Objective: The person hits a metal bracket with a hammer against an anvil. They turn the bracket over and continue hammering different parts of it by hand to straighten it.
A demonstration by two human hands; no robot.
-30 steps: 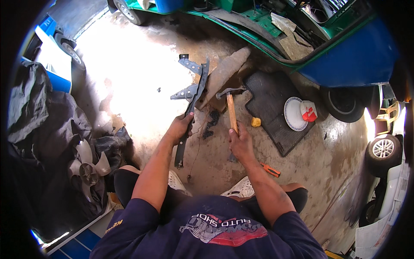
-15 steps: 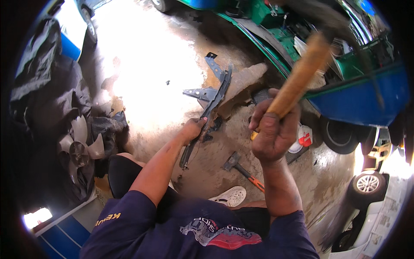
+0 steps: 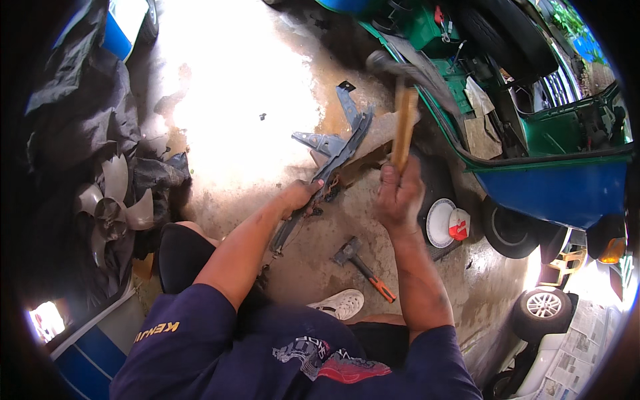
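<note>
Your left hand (image 3: 301, 195) is closed round the long dark metal bracket (image 3: 350, 145), about mid-length. Bracket runs diagonally in front of you: near end by your left forearm, far end up and right, two perforated arms branching off its far half.

Your right hand (image 3: 401, 195) is gripping a wooden-handled hammer (image 3: 404, 127) low on the handle. Handle points up, head past the far end of your grip, up and left, blurred. Hammer looks clear of the bracket.

Rough grey-brown slab (image 3: 381, 131) sits beside and partly behind the bracket's far half; can't tell if they touch.

Second hammer (image 3: 363, 270), black-and-orange handle, lies on the floor between your forearms, near your white shoe (image 3: 341, 304).

Right of your right hand: dark mat (image 3: 435, 175) with a white plate (image 3: 438, 223), red-and-white packet (image 3: 459, 224) at its edge. Beyond, the green-and-blue vehicle body (image 3: 547, 193) and a silver-rimmed wheel (image 3: 543, 305).

Far left: grey fan (image 3: 110, 208) against black sheeting (image 3: 80, 127).
</note>
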